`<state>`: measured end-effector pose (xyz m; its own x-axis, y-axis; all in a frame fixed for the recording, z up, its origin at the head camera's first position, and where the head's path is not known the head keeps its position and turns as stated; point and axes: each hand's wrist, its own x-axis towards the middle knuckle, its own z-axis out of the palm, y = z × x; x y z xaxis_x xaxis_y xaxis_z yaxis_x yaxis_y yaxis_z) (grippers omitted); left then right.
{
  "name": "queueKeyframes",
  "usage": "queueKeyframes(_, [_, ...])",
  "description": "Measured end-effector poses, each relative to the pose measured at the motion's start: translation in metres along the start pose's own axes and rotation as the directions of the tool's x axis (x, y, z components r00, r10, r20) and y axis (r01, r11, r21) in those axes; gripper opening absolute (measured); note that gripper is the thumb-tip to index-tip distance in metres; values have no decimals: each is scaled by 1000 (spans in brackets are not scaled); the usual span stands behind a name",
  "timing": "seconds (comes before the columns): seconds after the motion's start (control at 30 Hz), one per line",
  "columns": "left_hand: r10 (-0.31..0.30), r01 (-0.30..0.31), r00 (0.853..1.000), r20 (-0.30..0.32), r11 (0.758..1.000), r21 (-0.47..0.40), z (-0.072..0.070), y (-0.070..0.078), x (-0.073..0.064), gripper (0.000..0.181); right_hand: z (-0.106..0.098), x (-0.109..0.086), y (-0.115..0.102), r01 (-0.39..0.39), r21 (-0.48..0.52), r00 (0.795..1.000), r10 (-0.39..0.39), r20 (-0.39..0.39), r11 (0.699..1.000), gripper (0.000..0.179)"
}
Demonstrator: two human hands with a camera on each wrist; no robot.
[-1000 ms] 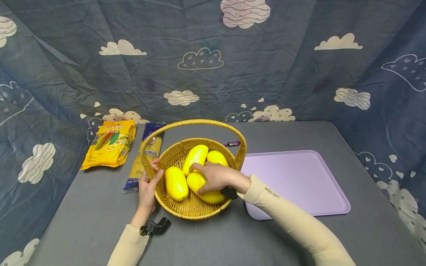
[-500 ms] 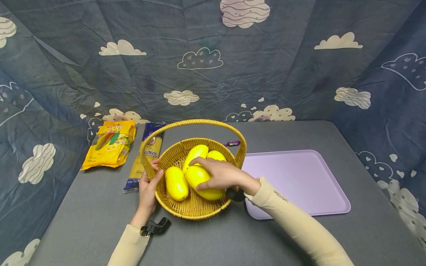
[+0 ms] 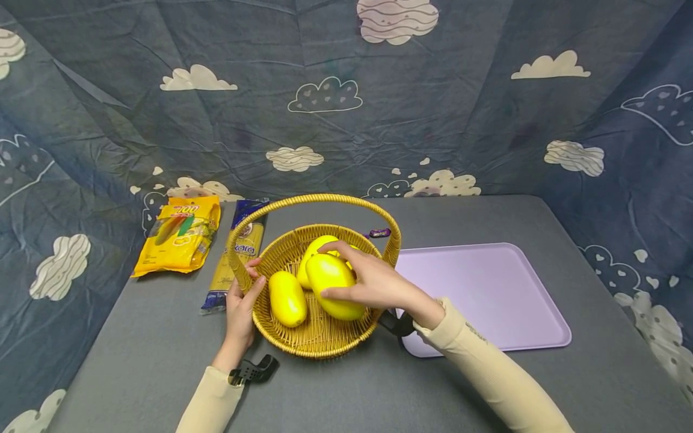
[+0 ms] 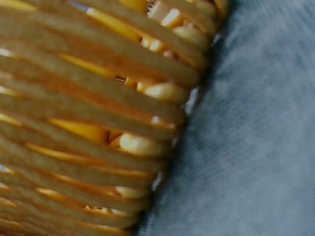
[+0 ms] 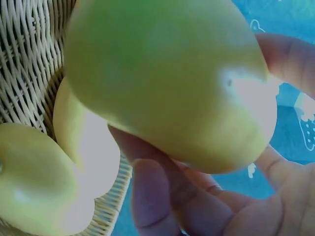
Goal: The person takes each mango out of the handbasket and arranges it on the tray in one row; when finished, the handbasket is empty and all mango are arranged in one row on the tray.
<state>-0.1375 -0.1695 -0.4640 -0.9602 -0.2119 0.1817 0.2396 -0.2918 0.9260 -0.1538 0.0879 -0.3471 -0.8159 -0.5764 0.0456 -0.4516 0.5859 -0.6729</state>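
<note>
At the lower edge of the frame, two cream sleeves (image 3: 489,367) reach across a grey, cloth-like surface (image 3: 346,397). Left of centre, the left hand (image 3: 240,310) grips the side of a round, golden-brown wicker basket (image 3: 314,353) with an arched handle, thumb over the rim. At centre, the right hand (image 3: 376,279) holds a smooth, yellow, oval fruit (image 3: 332,281) over the basket, thumb and fingers spread around it. Inside the basket, a second yellow fruit (image 3: 288,299) lies to the left and a third (image 3: 311,255) behind the held one. Right of centre rests a flat, lilac, rectangular tray (image 3: 482,294) with rounded corners. Farther back, at left, lie a long blue-and-yellow packet (image 3: 230,278) and a glossy yellow bag (image 3: 178,237); behind the basket, a small purple-wrapped piece (image 3: 380,233). A dark blue cloth (image 3: 325,48) printed with clouds fills the upper frame.
</note>
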Motion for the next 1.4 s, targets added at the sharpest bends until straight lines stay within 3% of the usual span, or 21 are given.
queueKeyframes(0.3, [-2,2,1000,-8,1000,2,0,-1,-1,21,-7,-22,2,22,155,992,-3,-124,988,66])
queueKeyframes(0.53, [-14,14,1000,-10,1000,-4,0,0,-1,22,-14,-43,8,145,220,974,-101,-201,965,68])
queueKeyframes(0.83, [-11,11,1000,-15,1000,1,-1,-1,-1,26,-22,-67,21,276,256,929,-189,-318,926,72])
queueKeyframes(1.4, [-4,4,1000,-7,1000,7,0,0,-1,21,-35,-100,64,289,284,840,-100,-533,914,76])
